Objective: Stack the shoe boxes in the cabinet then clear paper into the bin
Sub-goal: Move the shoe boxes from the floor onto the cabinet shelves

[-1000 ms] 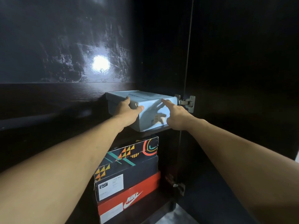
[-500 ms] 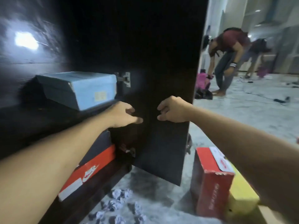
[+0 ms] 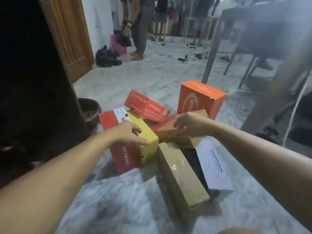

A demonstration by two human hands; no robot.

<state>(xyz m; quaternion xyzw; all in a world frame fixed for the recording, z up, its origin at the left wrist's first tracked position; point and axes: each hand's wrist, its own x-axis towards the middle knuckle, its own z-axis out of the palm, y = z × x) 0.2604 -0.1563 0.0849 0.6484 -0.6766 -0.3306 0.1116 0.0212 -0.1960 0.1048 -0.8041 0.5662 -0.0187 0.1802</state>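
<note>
Several shoe boxes lie in a heap on the marble floor. My left hand hovers over a yellow box with its fingers stretched and holding nothing; a red box stands against that box's left side. My right hand rests with spread fingers on a brown box with a red top. Around them are a tilted red box, an upright orange box, a long brown cardboard box and a white-lidded box. A dark bin stands at the left, behind the heap.
The dark cabinet door fills the left side, with a wooden door behind it. People stand at the back by a pink bag and shoes. Table and chair legs rise at the right.
I have turned away from the cabinet, where a blue box sits on the shelf. Both hands left the cabinet door and moved down over the boxes on the floor.
</note>
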